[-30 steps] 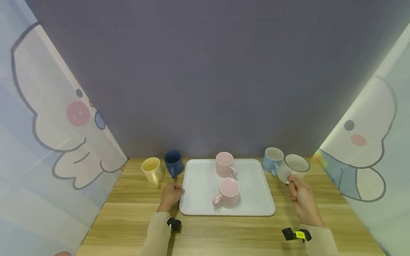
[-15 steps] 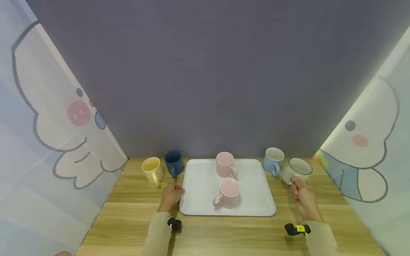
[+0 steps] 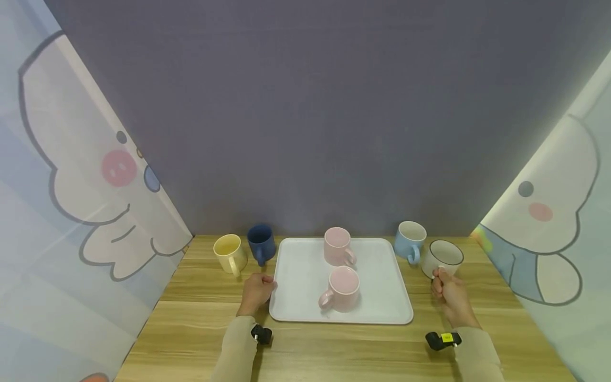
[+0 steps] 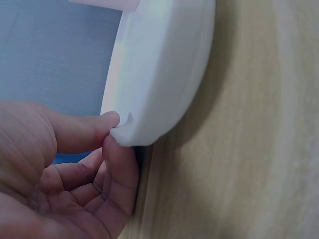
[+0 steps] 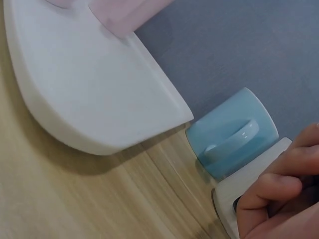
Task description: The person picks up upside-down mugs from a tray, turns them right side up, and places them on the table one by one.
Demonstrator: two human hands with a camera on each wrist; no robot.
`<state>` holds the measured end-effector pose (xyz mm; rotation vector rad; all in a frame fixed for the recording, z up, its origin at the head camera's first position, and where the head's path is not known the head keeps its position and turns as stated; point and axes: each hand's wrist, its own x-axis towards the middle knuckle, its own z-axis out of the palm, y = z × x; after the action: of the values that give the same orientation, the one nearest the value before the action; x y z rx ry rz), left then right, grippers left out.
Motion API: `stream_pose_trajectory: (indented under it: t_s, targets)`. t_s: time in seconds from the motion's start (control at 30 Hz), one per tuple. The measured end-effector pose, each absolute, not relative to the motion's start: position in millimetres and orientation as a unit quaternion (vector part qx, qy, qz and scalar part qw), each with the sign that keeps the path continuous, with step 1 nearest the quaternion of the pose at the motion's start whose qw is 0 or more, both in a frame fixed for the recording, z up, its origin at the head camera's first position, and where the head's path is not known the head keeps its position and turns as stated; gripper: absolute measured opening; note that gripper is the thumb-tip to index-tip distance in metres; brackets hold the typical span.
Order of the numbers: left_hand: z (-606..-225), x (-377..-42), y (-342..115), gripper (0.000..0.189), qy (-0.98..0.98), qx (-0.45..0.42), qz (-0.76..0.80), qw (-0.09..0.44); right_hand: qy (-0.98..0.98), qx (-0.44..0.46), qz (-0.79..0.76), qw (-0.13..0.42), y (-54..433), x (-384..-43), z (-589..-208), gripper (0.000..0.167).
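At the tray's left edge, my left hand (image 3: 256, 293) pinches the rim of the white tray (image 3: 296, 284) between thumb and fingers; the left wrist view shows the thumb (image 4: 87, 130) on top of the rim. Two pink mugs stand on the tray, one at the back (image 3: 336, 248) and one nearer the front (image 3: 345, 291). On the right, my right hand (image 3: 453, 297) grips the handle of a white mug (image 3: 436, 260) with a dark rim. That mug is upright on the table; the fingers cover most of its handle. Beside it stands a light blue mug (image 3: 408, 244).
A yellow mug (image 3: 229, 254) and a dark blue mug (image 3: 261, 245) stand left of the tray, behind my left hand. The wooden table (image 3: 343, 353) ends at a grey backdrop (image 3: 315, 122). Printed curtains hang on both sides.
My right hand has lowered the white mug onto the table and slightly right, away from the light blue mug. The left hand stays on the tray rim. The head view shifts slightly.
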<state>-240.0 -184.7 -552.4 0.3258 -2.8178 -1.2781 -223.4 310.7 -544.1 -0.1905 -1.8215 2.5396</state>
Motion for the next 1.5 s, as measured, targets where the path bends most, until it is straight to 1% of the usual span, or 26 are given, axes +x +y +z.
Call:
stream_pose_trajectory:
  t_s: [0.3, 0.63, 0.77, 0.87, 0.97, 1.03, 1.1, 1.2, 1.27, 1.33, 1.4, 1.43, 1.5]
  targets:
    - [-553, -240, -185, 0.014, -0.903, 0.106, -0.417, 0.013, -0.613, -0.070, 0.787, -0.023, 316, -227, -542, 0.035]
    - [-552, -242, -185, 0.015, -0.901, 0.118, -0.418, 0.000, -0.633, -0.068, 0.771, -0.024, 318, -229, -540, 0.036]
    - [-551, -241, -183, 0.014, -0.899, 0.118, -0.423, 0.007, -0.633, -0.065, 0.771, -0.026, 318, -229, -540, 0.035]
    - [-550, -240, -182, 0.013, -0.896, 0.117, -0.427, 0.013, -0.634, -0.089, 0.768, -0.022, 317, -227, -539, 0.038]
    - [-550, -239, -181, 0.013, -0.895, 0.117, -0.429, 0.015, -0.621, -0.149, 0.769, 0.003, 312, -223, -534, 0.039]
    - [-550, -239, -181, 0.013, -0.896, 0.118, -0.428, 0.014, -0.605, -0.198, 0.770, 0.042, 307, -221, -530, 0.038]
    - [-551, -239, -181, 0.013, -0.897, 0.116, -0.427, 0.015, -0.584, -0.232, 0.773, 0.091, 301, -219, -526, 0.031]
    - [-552, -239, -182, 0.014, -0.900, 0.108, -0.422, 0.019, -0.584, -0.243, 0.760, 0.153, 290, -220, -520, 0.020]
    - [-552, -240, -182, 0.014, -0.901, 0.104, -0.420, 0.021, -0.601, -0.236, 0.745, 0.167, 283, -222, -517, 0.013]
    - [-552, -240, -182, 0.014, -0.902, 0.102, -0.418, 0.021, -0.629, -0.225, 0.726, 0.163, 276, -224, -515, 0.008]
    - [-553, -240, -182, 0.014, -0.902, 0.104, -0.418, 0.020, -0.659, -0.210, 0.708, 0.141, 269, -227, -513, 0.007]
    - [-553, -240, -183, 0.013, -0.901, 0.106, -0.419, 0.019, -0.673, -0.200, 0.701, 0.126, 265, -229, -512, 0.007]
    - [-554, -241, -183, 0.013, -0.901, 0.108, -0.419, 0.018, -0.708, -0.170, 0.679, 0.094, 258, -233, -510, 0.014]
